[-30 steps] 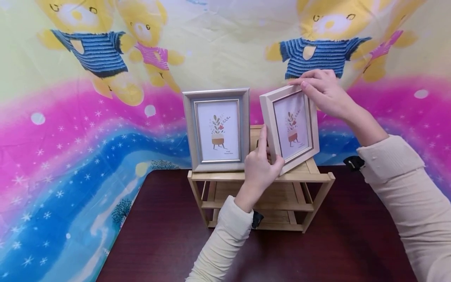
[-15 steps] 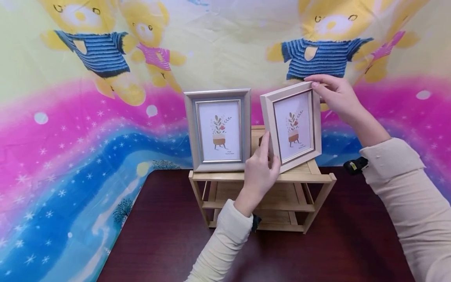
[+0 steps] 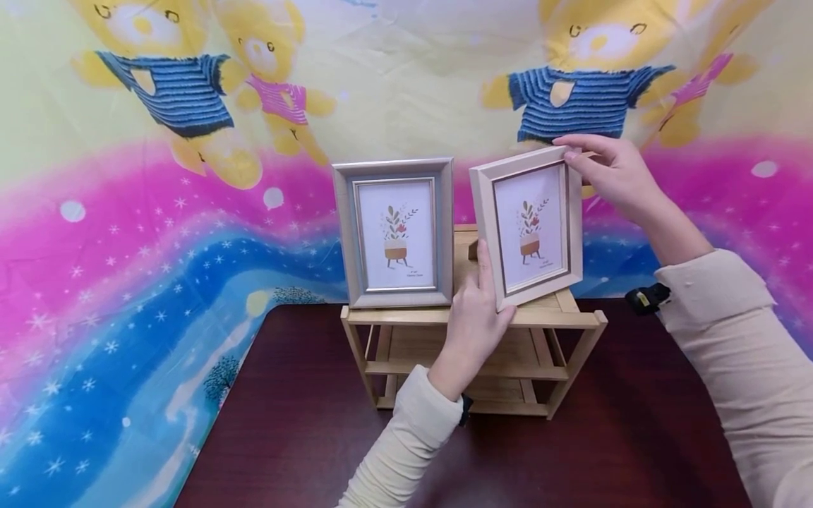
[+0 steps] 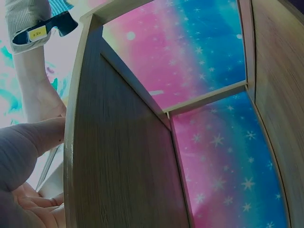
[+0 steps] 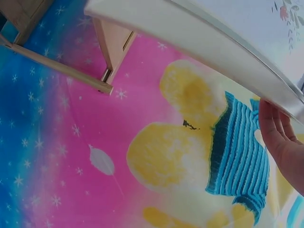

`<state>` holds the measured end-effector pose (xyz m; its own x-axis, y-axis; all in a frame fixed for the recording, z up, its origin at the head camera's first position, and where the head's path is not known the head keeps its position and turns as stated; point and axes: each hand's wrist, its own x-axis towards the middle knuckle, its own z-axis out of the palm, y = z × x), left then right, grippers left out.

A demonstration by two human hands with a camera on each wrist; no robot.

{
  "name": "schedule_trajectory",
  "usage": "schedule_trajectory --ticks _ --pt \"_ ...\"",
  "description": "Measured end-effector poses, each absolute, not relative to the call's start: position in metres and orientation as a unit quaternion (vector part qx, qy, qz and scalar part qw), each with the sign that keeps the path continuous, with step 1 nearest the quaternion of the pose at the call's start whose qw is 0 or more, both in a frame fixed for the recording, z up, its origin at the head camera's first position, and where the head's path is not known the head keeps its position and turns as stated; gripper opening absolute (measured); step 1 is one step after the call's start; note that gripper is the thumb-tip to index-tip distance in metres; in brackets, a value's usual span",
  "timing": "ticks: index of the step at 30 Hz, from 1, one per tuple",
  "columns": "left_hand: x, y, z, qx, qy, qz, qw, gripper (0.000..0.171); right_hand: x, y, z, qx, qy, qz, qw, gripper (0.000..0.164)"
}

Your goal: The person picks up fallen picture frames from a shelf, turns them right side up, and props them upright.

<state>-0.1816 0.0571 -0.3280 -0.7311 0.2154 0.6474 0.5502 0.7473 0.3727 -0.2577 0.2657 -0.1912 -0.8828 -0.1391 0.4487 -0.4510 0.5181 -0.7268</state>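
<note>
A cream picture frame (image 3: 532, 226) with a potted-plant print stands angled on the right of a small wooden shelf rack (image 3: 473, 319). My right hand (image 3: 612, 173) pinches its upper right corner, thumb in front and fingers at the top and behind. At its lower left corner is my left hand (image 3: 476, 321), index finger along the side edge and thumb at the bottom; the other fingers are mostly hidden. A silver-grey picture frame (image 3: 347, 236) stands left of it, touched by neither hand. In the right wrist view, fingers (image 5: 273, 126) touch the cream frame's edge.
The rack has lower shelves (image 3: 470, 351) and stands at the back of a dark red-brown table (image 3: 286, 423). A cloth with printed bears (image 3: 171, 99) hangs behind. In the left wrist view, wooden shelf boards (image 4: 123, 142) lie close to the left hand.
My right hand has slid from the frame's top edge to its upper right corner. The cream frame has turned slightly towards the front. My left hand has shifted slightly right and down.
</note>
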Motion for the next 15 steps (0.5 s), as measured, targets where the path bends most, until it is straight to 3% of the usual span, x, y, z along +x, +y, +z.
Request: schedule_trajectory --ticks 15 --pt "-0.184 0.054 -0.329 -0.212 -0.889 -0.275 0.297 0.096 -0.248 0.277 -0.19 0.165 -0.888 0.395 0.168 0.04"
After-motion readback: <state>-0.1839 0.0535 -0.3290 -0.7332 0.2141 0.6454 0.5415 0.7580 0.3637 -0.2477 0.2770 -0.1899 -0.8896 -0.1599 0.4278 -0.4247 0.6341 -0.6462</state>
